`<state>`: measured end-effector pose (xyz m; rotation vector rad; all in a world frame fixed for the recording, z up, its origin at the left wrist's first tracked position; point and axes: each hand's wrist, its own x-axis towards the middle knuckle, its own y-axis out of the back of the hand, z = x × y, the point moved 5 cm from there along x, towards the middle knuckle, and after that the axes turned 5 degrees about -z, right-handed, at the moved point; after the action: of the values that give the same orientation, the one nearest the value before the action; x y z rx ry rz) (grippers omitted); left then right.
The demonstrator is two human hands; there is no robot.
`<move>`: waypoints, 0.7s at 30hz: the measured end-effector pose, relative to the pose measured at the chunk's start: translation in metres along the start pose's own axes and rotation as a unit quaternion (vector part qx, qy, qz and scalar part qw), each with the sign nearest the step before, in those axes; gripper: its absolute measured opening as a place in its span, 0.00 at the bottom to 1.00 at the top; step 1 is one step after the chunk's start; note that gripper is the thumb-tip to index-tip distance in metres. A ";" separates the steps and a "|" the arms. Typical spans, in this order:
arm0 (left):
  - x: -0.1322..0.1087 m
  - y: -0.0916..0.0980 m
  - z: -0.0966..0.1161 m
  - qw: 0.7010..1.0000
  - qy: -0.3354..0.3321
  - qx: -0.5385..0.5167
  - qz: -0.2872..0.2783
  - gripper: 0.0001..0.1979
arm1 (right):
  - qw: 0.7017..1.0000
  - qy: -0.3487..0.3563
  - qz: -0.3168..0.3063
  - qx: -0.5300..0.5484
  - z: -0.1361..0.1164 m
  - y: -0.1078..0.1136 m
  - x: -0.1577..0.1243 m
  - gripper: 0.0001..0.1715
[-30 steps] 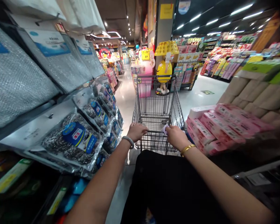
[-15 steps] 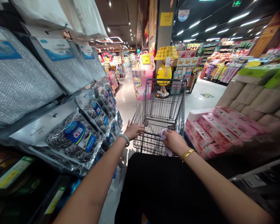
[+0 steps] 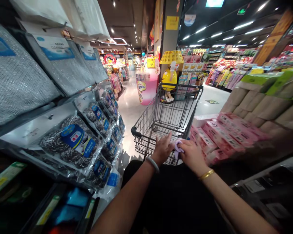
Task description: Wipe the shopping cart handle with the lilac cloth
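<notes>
A dark wire shopping cart [image 3: 136,132] stands in front of me, its handle partly hidden behind my hands. My right hand [image 3: 193,157] has its fingers closed on a crumpled pale purple cloth [image 3: 178,145] over the handle's right part. Just left of the cloth, my left hand [image 3: 162,150] is off the handle's left end, with fingers stretched out and apart. Its fingertips come close to the cloth; whether they touch it I cannot tell. Inside the cart only the wire bottom shows, partly covered by my hands.
Packaged steel-wool scourers [image 3: 76,141] and silvery mesh packs [image 3: 55,57] hang close on the left. Pink tissue packs [image 3: 217,135] and stacked paper rolls [image 3: 256,100] stand on the right. A pink tub display [image 3: 147,89] and a yellow figure [image 3: 169,78] are beyond the cart.
My left hand has let go of the handle's left end and moved right, beside the cloth. The cart has turned slightly, and my right hand still grips the cloth.
</notes>
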<state>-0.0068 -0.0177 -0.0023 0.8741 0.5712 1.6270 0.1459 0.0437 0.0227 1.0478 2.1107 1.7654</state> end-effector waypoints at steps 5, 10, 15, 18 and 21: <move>-0.005 -0.025 0.010 0.999 0.007 0.040 -0.005 0.29 | 0.999 0.022 -0.039 0.018 0.001 -0.003 -0.003 0.18; -0.009 -0.017 0.003 0.999 -0.005 0.042 -0.014 0.29 | 0.999 0.004 -0.031 0.019 0.004 0.002 -0.002 0.17; -0.013 -0.014 0.000 0.999 -0.024 0.033 -0.015 0.29 | 0.999 0.025 -0.026 0.025 0.007 -0.003 -0.012 0.21; -0.012 -0.014 0.000 0.999 -0.011 0.032 -0.017 0.28 | 0.999 -0.027 0.003 0.017 0.017 0.001 -0.010 0.24; -0.012 -0.013 0.000 0.999 -0.009 0.041 -0.016 0.27 | 0.999 0.021 0.005 0.045 0.009 -0.004 -0.011 0.23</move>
<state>0.0024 -0.0262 -0.0152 0.9345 0.6397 1.5735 0.1574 0.0440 0.0139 1.0534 2.2321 1.7258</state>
